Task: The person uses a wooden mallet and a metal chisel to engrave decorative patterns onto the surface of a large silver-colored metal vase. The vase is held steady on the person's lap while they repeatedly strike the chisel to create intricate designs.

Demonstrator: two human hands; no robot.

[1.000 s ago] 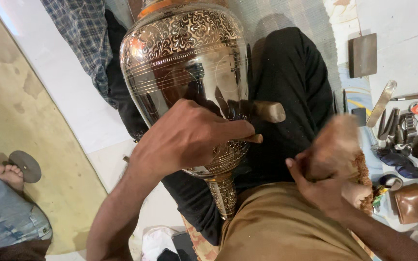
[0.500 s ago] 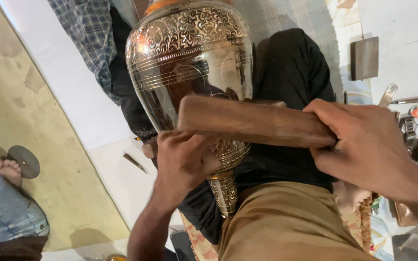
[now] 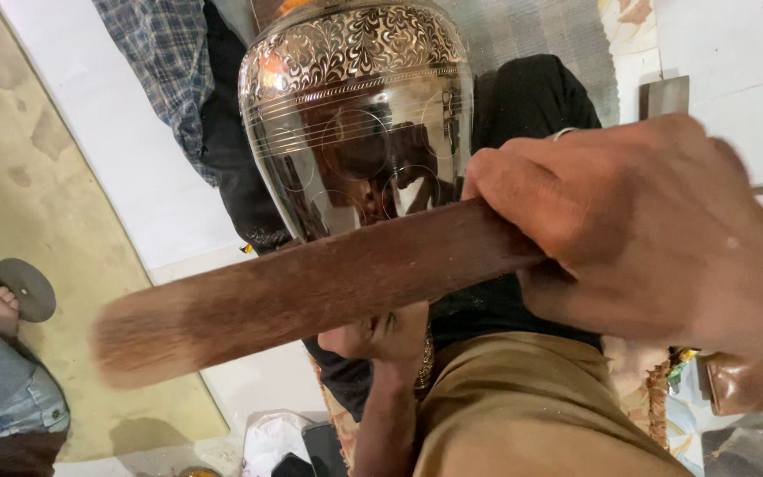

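Brass, engraved and polished, the vase (image 3: 357, 115) fills the upper centre of the frame, resting on our lap. Our right hand (image 3: 638, 230) at centre right grips a wooden mallet (image 3: 311, 287) that crosses below the vase. Our left hand (image 3: 381, 336), lower centre, closes around the vase's narrow base.

Tan floor (image 3: 37, 177): dark round disc (image 3: 24, 287), white bag (image 3: 271, 442) lying on it.
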